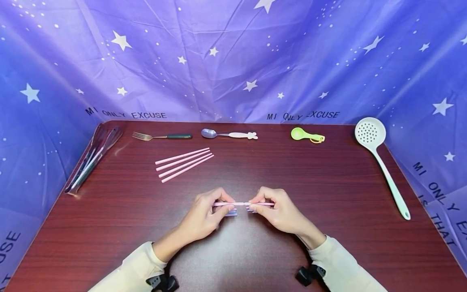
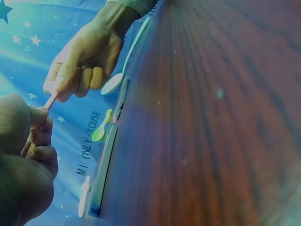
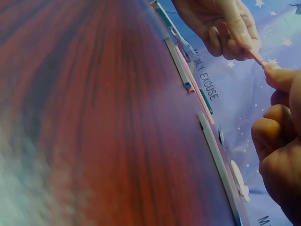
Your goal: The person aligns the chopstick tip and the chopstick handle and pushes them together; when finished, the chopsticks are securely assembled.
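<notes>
In the head view, my left hand (image 1: 204,213) and right hand (image 1: 279,209) pinch a thin pink stick (image 1: 238,204) between thumb and fingers, level above the table. A narrow pale spot shows on it between the fingertips; I cannot tell whether it is one piece or two meeting end to end. Beneath the hands lie two long grey pieces, one on the left (image 3: 176,63) and one on the right (image 2: 103,174), with pink along them, mostly hidden from above. Several pink sticks (image 1: 186,162), like chopsticks, lie fanned out beyond the left hand.
Along the back lie a dark-handled fork (image 1: 178,136), a spoon (image 1: 240,135) with a white handle and green measuring spoons (image 1: 303,134). A pale green skimmer (image 1: 388,178) is at right. A clear pouch of utensils (image 1: 91,162) lies at left. Starry cloth (image 1: 219,81) hangs behind.
</notes>
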Demonstrator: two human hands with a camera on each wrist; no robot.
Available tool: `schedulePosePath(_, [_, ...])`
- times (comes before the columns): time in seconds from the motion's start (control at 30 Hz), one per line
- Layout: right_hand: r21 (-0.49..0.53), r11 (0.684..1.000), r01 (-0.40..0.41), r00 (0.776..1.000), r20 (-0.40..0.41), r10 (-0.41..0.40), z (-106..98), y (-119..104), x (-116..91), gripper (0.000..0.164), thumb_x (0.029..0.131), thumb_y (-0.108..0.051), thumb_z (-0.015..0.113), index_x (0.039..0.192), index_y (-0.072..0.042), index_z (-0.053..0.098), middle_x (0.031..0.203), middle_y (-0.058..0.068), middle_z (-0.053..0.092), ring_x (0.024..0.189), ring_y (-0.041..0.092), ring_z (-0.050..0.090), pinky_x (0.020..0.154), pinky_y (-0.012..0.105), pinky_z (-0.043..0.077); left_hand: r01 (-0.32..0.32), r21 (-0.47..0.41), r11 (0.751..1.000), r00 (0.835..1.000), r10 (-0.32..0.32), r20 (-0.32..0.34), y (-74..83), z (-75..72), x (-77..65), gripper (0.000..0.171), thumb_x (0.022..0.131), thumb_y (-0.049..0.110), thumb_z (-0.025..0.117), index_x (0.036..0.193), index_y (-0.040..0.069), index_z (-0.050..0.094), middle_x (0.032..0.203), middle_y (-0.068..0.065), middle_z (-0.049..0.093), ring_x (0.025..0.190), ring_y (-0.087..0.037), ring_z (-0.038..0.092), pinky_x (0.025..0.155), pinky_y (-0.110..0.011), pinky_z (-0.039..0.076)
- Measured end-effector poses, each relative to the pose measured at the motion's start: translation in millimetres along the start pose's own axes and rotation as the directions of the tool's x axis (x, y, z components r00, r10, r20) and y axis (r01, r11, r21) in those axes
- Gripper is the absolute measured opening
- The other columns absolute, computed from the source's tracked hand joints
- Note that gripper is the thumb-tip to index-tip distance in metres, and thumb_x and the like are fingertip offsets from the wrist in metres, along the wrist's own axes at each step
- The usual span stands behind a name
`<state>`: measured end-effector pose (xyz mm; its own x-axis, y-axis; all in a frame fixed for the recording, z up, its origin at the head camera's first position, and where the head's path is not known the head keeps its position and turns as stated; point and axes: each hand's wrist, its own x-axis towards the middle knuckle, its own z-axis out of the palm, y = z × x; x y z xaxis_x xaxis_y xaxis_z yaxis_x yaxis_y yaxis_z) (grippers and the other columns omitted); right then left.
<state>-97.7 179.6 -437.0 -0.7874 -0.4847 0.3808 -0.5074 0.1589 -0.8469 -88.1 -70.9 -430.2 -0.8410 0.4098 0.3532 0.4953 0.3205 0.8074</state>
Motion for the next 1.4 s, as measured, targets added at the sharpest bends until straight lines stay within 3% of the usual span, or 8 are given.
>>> schedulePosePath(0.57, [-0.025, 0.997, 0.076, 0.996, -0.042, -0.077, 3, 3, -2, 0.023, 0.083, 0.010, 0.076, 0.086, -0.012, 0.071, 0.064, 0.001, 0.059, 0.060, -0.006, 0.040, 0.047, 0.014, 0.032, -0.024, -0.010, 1.000, 1.000, 0.024, 0.004, 2.1, 3.3, 3.2, 0.008, 0.092, 0.010, 0.075, 0.091, 0.017, 0.071, 0.074, 0.003, 0.069, 0.061, 0.002, 0.040, 0.054, -0.015, 0.031])
schedulePosePath(0.87, [-0.033, 0.996, 0.084, 0.995, -0.050, -0.086, 8, 4, 3, 0.019, 0.083, 0.008, 0.077, 0.083, -0.010, 0.070, 0.065, 0.004, 0.063, 0.059, -0.005, 0.040, 0.048, 0.012, 0.032, 0.001, 0.009, 1.000, 1.000, -0.001, 0.000, -1.1, 2.7, 1.0, 0.010, 0.091, 0.009, 0.075, 0.090, 0.017, 0.070, 0.073, 0.001, 0.070, 0.061, 0.002, 0.042, 0.055, -0.016, 0.034])
schedulePosePath(1.0, [-0.044, 0.995, 0.085, 0.996, -0.031, -0.087, 6, 5, 2, 0.019, 0.083, 0.007, 0.078, 0.084, -0.010, 0.071, 0.065, 0.003, 0.063, 0.059, -0.006, 0.041, 0.048, 0.012, 0.033, 0.007, 0.002, 1.000, 1.000, -0.008, 0.026, 0.6, 2.8, 0.1, 0.008, 0.092, 0.010, 0.075, 0.091, 0.016, 0.071, 0.075, 0.002, 0.070, 0.061, 0.003, 0.042, 0.054, -0.016, 0.035])
schedulePosePath(1.17, [-0.055, 0.997, 0.053, 0.999, 0.007, -0.053, 0, 2, 2, 0.018, 0.085, 0.001, 0.079, 0.089, -0.015, 0.074, 0.064, -0.002, 0.061, 0.057, -0.006, 0.042, 0.047, 0.012, 0.034, 0.040, 0.004, 0.999, 0.998, -0.040, 0.056, 6.3, -1.8, -0.3, 0.005, 0.092, 0.013, 0.076, 0.095, 0.015, 0.072, 0.079, 0.005, 0.071, 0.057, 0.003, 0.047, 0.053, -0.018, 0.040])
schedulePosePath(1.4, [-0.069, 0.997, -0.046, 0.998, 0.042, 0.049, -12, 0, 1, 0.011, 0.090, -0.005, 0.077, 0.094, -0.015, 0.075, 0.065, -0.005, 0.059, 0.054, -0.004, 0.044, 0.045, 0.016, 0.036, 0.066, -0.010, 0.998, 0.996, -0.065, 0.059, 5.0, -12.5, -1.2, 0.009, 0.092, 0.009, 0.076, 0.097, 0.015, 0.072, 0.080, -0.001, 0.074, 0.046, -0.001, 0.057, 0.046, -0.018, 0.047])
